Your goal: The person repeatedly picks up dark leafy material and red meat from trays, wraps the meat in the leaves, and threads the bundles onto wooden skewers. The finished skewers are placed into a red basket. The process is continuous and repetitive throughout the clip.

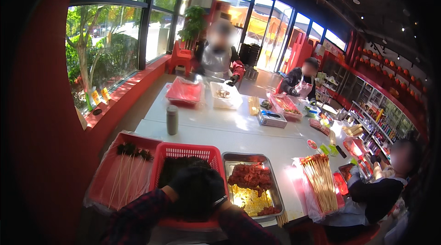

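Both of my hands wear black gloves and are close together over a red plastic basket [212, 153] heaped with dark green leafy stuff [177, 164]. My left hand [185, 181] curls inward over the heap. My right hand [214, 184] faces it, also curled. Dark glove against dark leaves hides what the fingers hold. Left of the basket, a red tray [108, 171] lined with clear plastic holds several skewers [131, 164] with dark green bunches at their far ends. Right of the basket, a steel tray [270, 164] contains red seasoned meat [250, 178] and yellowish oily liquid.
A grey cup [172, 121] stands beyond the basket. Filled skewers [319, 183] lie in a plastic-lined tray at right. Farther off are a covered red tray [184, 92], a white tub [225, 97] and a glove box [272, 118]. Three people work around the white table [211, 128].
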Available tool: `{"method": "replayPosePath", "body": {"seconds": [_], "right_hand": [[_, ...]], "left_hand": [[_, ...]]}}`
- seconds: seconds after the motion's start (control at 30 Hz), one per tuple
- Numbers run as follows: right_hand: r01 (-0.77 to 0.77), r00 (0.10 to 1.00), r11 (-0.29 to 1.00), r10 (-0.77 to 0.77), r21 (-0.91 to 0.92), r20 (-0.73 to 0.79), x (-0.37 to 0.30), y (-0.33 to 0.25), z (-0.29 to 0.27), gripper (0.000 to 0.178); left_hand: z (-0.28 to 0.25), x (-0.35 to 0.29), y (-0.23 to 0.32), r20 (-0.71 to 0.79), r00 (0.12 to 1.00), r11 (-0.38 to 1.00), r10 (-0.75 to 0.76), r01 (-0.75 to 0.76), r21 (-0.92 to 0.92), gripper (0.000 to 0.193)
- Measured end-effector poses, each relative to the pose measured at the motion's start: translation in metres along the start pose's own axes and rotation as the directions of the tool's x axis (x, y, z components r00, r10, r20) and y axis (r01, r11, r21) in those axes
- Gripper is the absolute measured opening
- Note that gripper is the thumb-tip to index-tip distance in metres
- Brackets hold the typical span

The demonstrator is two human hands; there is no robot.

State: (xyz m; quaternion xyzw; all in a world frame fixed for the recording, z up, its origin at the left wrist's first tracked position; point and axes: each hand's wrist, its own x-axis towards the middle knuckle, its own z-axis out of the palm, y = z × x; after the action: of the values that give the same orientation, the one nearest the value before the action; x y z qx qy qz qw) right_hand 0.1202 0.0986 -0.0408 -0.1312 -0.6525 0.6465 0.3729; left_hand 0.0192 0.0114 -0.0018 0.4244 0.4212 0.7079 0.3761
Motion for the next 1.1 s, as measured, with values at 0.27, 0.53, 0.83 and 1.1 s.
{"method": "replayPosePath", "body": {"seconds": [0.27, 0.53, 0.83, 1.1], "right_hand": [[0.397, 0.901, 0.843, -0.282, -0.362, 0.331, 0.007, 0.005, -0.001, 0.025], [-0.180, 0.977, 0.974, 0.161, 0.134, 0.142, 0.006, 0.015, -0.016, 0.020], [-0.297, 0.954, 0.952, 0.292, 0.071, 0.070, 0.000, -0.019, -0.012, 0.018], [-0.339, 0.940, 0.922, 0.323, 0.186, 0.110, 0.014, -0.048, -0.014, 0.019]], "left_hand": [[0.014, -0.010, 0.009, -0.074, 0.988, 0.845, 0.136, -0.076, 0.529, 0.025], [0.001, 0.001, -0.020, 0.090, 0.924, 0.609, 0.372, -0.316, 0.728, 0.024], [0.003, -0.012, 0.032, 0.229, 0.890, 0.453, 0.394, -0.404, 0.794, 0.026], [0.000, 0.006, 0.042, 0.366, 0.929, 0.688, 0.048, -0.297, 0.662, 0.041]]}}
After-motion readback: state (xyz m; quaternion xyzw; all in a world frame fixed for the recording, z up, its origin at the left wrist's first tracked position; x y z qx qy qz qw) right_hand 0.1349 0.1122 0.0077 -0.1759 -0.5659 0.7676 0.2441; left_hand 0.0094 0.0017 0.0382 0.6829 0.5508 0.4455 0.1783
